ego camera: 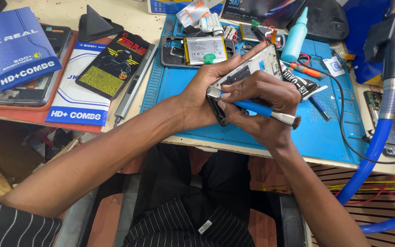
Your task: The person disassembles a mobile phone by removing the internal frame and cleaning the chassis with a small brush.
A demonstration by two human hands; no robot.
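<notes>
Over the blue mat (325, 137), just above the near table edge, both hands meet on one thing — a phone frame (248, 68) held tilted, its long axis running from lower left near the wrists up to the right, toward the teal bottle (294, 37). From the head view, the left hand (202, 93) wraps the frame's lower left part from below and behind, fingers closed along its edge. The right hand (264, 103) lies over the frame's lower half, clamped on a blue-handled tool (261, 110) that crosses the frame almost at right angles to its long axis — metal tip at the frame's lower left end, butt pointing right and away from the body. So the tool's working end sits between the two hands, nearer the left thumb, with the frame's free upper end clear of both. Behind the hands, a second opened phone with its battery (205, 49) showing lies flat on the mat, well apart; a red screwdriver (308, 71) lies just right of the frame's top. Left of the mat sit flat packets (76, 98) and a grey pen-shaped driver (134, 84).
</notes>
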